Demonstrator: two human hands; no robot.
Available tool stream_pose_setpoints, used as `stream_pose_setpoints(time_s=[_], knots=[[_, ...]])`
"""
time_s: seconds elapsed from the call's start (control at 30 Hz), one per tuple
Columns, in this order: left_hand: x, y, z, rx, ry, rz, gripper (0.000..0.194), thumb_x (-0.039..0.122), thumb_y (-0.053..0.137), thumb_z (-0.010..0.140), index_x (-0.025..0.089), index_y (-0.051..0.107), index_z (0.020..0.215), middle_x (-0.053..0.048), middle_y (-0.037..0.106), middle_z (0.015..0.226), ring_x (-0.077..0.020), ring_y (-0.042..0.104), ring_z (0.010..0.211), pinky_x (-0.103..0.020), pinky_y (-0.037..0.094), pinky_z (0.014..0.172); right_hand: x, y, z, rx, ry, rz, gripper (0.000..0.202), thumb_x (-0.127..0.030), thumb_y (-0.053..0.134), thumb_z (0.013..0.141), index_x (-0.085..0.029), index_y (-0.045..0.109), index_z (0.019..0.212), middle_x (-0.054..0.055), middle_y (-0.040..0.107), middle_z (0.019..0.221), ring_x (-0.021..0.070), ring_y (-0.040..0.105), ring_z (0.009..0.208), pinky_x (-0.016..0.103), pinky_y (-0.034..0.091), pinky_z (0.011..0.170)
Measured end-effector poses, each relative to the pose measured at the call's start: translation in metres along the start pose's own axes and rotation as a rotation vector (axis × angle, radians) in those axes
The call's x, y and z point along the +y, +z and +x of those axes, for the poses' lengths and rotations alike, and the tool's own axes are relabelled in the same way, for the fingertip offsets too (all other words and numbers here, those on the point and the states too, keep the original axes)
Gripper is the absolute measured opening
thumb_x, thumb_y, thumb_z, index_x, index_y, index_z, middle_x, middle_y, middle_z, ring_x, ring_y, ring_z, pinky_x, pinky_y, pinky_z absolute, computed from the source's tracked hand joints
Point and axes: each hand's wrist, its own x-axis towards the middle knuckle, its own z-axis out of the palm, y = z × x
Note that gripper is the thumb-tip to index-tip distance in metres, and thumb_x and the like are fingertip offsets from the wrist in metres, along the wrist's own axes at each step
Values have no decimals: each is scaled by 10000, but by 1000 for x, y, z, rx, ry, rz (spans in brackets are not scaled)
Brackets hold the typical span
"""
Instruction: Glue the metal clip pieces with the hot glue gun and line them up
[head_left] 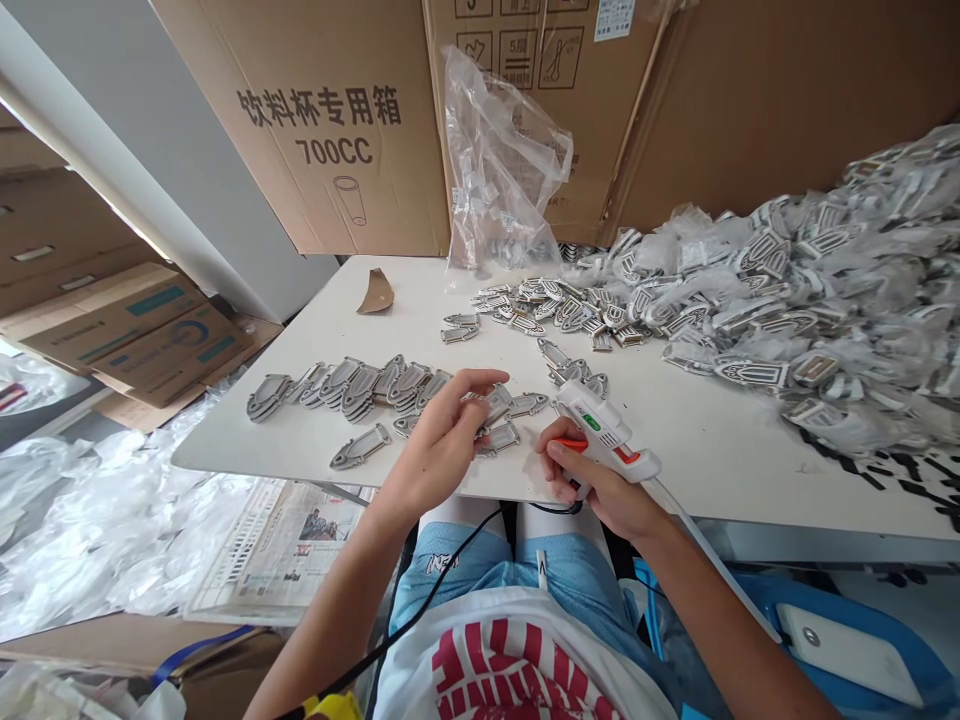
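My right hand [600, 482] is wrapped round the handle of a white glue gun [600, 415] with an orange trigger. A long translucent glue stick [712, 555] sticks out from its back. The nozzle end points up and left over the white table. My left hand [442, 435] is closed, with a small grey metal buckle-like piece [498, 400] at its curled fingers and thumb; the grip is partly hidden. Similar pieces [498, 438] lie just below and beside those fingers. Left of this hand are overlapping stacks of these pieces [360, 390] and one single piece [360, 447].
A big heap of plastic-wrapped metal pieces [772, 290] covers the table's right side, with loose ones [570, 305] beside it. Cardboard boxes [337, 190] and a clear plastic bag [502, 160] stand behind. A black cord [442, 575] crosses my lap. Black strips [900, 465] lie at right.
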Motion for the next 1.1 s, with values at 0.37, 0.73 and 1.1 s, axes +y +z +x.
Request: stream_pose_setpoints(time_s=[0.37,0.73,1.1], knots=[[-15,12,-1,-74,200,752,383,168,585,956,216,625,1333,-101,607,1286,-246,684,998,-397,546,842,-2,2,1,-15,-13,-8,209,-384,703,1034,-196,664,951,-20,605,763,84,467,525,250,351,528],[-23,22,1,-114,270,978,261,184,676,938,231,708,1193,-48,711,1119,-272,711,1050,-375,536,776,1,0,2,-20,-25,-49,208,-393,712,1022,-206,658,950,-18,603,756,99,468,524,262,366,527],[-28,27,5,-69,292,1027,240,138,668,938,220,676,1164,-66,728,1074,-287,705,1056,-403,551,881,0,1,2,-18,-26,-57,212,-400,710,1020,-205,661,954,-17,597,762,101,466,528,269,366,529]])
